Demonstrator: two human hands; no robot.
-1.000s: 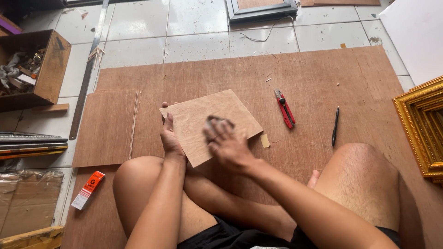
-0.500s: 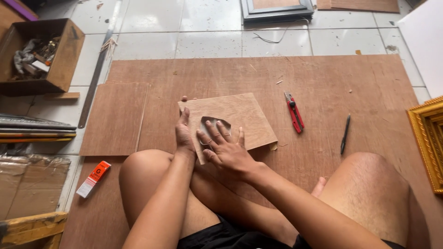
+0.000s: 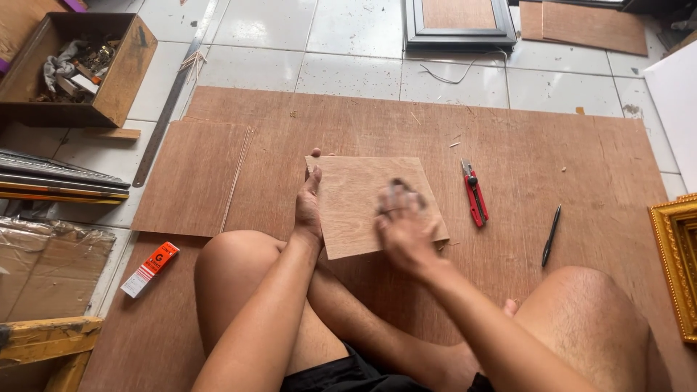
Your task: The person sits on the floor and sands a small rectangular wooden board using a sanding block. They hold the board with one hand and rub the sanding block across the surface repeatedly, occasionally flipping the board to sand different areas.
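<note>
In the head view, a small square plywood panel [image 3: 370,205] is being steadied at its left edge by the left hand [image 3: 308,210], thumb over and fingers wrapped about the rim, while the right hand [image 3: 401,226] is being pressed flat on its face, fingers spread over a small dark piece — blurred, so its kind cannot be told. The panel is resting on a large plywood sheet [image 3: 552,160] on the tiled floor [image 3: 348,43], just before the crossed legs. Being held at one edge only, it could be skidded or tipped by a hard push — splinters are a risk too. A red utility knife [image 3: 474,193] and a black pen [image 3: 551,234] are lying near on the right, a wooden box [image 3: 123,72] well apart at upper left.
</note>
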